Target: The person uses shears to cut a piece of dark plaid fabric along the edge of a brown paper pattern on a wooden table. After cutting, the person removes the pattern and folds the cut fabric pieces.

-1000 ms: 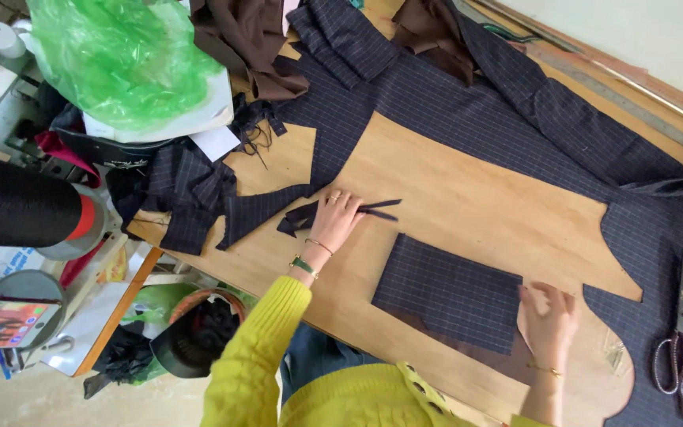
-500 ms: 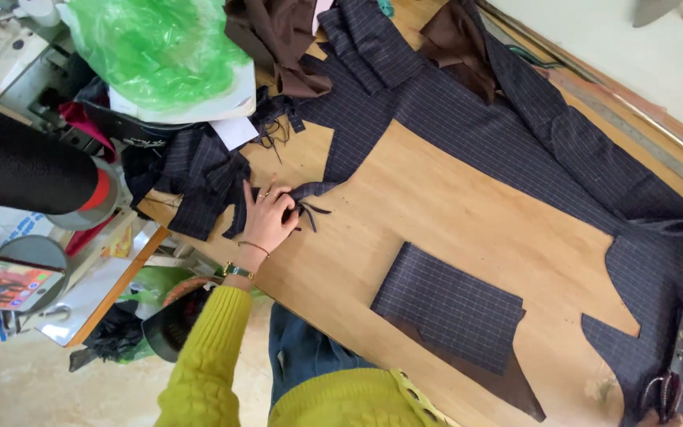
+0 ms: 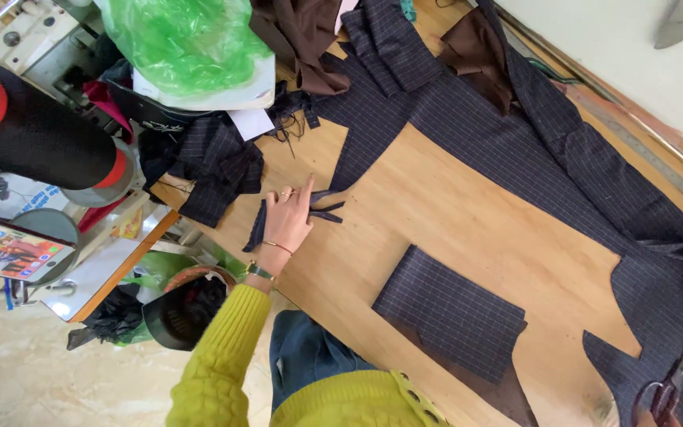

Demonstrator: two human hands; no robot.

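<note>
Sorting cut cloth: left hand, fingers spread flat, presses small dark scraps on the wooden table; gathering them likely follows. Right hand unseen.

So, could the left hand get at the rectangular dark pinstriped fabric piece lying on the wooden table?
Probably yes: the left hand rests on small dark fabric scraps, and only bare wooden table lies between it and the rectangular piece.

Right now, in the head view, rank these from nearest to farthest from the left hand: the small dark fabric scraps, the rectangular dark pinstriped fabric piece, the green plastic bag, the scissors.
1. Small dark fabric scraps, under the left hand.
2. Rectangular dark pinstriped fabric piece, lower right.
3. Green plastic bag, upper left.
4. Scissors, far right edge.
</note>
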